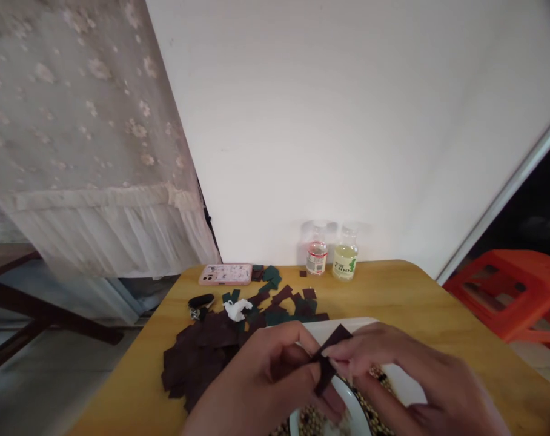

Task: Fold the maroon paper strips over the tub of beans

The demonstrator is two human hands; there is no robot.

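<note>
A dark maroon piece of cloth or paper (341, 336) is pinched between both hands, low in the view. My left hand (275, 375) grips its lower left part with closed fingers, and my right hand (393, 363) holds its upper right part between thumb and fingertips. Beneath them a white bowl (354, 402) holds small beads or grains, partly hidden by my hands. It sits on a white tray (370, 321) with more brown and black bits. A pile of dark maroon pieces (202, 351) lies beside my left hand, with green pieces (271, 277) farther back.
On the wooden table (415, 290) are a pink phone (225, 274), a crumpled white tissue (237, 309), a small black object (201, 300), and two bottles (317, 257) (344, 260) by the wall. A red stool (511, 297) stands right; a curtain (84, 121) hangs left.
</note>
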